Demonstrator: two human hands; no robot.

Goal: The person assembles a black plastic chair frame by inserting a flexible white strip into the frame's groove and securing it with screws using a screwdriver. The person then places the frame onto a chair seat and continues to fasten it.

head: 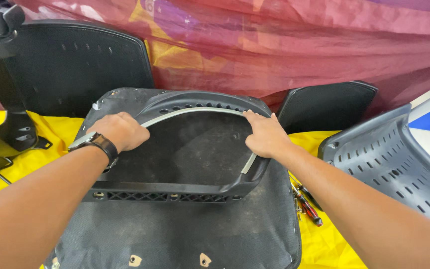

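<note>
Black plastic forms the seat frame [175, 189], which lies on an upturned seat cushion [185, 234] at the middle of the bench [65, 130], itself covered in yellow cloth. A thin, pale grey curved strip [195, 110] runs along the inner edge of the frame's far side and bends down at the right, where its end [248, 164] is seen just below the right hand [266, 135].

The left hand [121, 130], with a watch [95, 143] on its wrist, is curled loosely over the left part of the strip and the frame's rim; whether the strip is truly gripped or only pressed cannot be told. The right hand lies flat with fingers extended, pressing down on the strip at the right bend, nothing being enclosed by it.

As a judgement, the step in hand appears to be the seating or pressing of the strip along the frame's curve. It would be done well if pressure were applied evenly from both ends, the strip being kept flush against the rim so that it does not spring out at the bend. The frame should be held steady against the cushion while this is done.

The frame is seen as a rounded open loop with a row of slots along its far edge and a lattice panel on its near side. Screwdrivers [307, 201] lie on the cloth to the right, beside a grey perforated chair back [394, 164].
</note>
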